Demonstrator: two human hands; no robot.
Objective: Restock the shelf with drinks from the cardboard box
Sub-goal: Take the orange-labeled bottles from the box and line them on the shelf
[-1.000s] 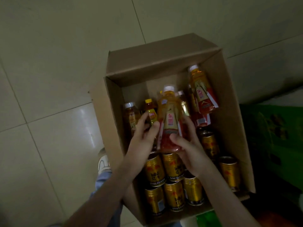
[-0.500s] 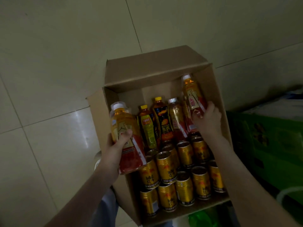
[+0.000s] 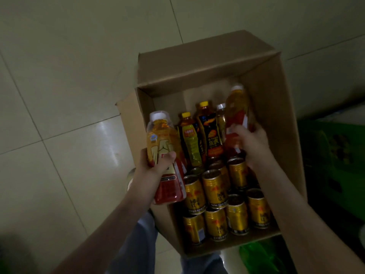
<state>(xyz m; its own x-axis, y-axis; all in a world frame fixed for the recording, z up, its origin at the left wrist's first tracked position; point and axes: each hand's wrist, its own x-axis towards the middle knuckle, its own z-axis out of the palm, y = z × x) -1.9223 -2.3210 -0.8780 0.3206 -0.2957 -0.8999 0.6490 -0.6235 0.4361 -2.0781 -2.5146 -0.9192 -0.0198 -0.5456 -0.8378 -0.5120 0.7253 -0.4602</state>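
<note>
An open cardboard box (image 3: 276, 123) stands on the tiled floor, holding bottles at its far end and several gold cans (image 3: 216, 186) nearer me. My left hand (image 3: 156, 165) grips a white-capped orange tea bottle with a red label (image 3: 164, 153), held over the box's left wall. My right hand (image 3: 250, 143) is closed around a second white-capped tea bottle (image 3: 237, 113), lifted at the box's right side. Between them stand a yellow-capped bottle with a green label (image 3: 190, 141), a dark-labelled bottle (image 3: 209, 131) and a silver-capped one (image 3: 220, 115). No shelf is in view.
Green crates (image 3: 335, 155) stand to the right of the box in shadow. A green object (image 3: 262, 258) lies below the box's near edge. Pale floor tiles (image 3: 59, 95) spread to the left. My trouser legs and a shoe (image 3: 130, 180) show beneath the box.
My left hand took the red-labelled bottle from both hands and lifted it out to the left. My right hand reached to the far right bottle, closed on it and raised it.
</note>
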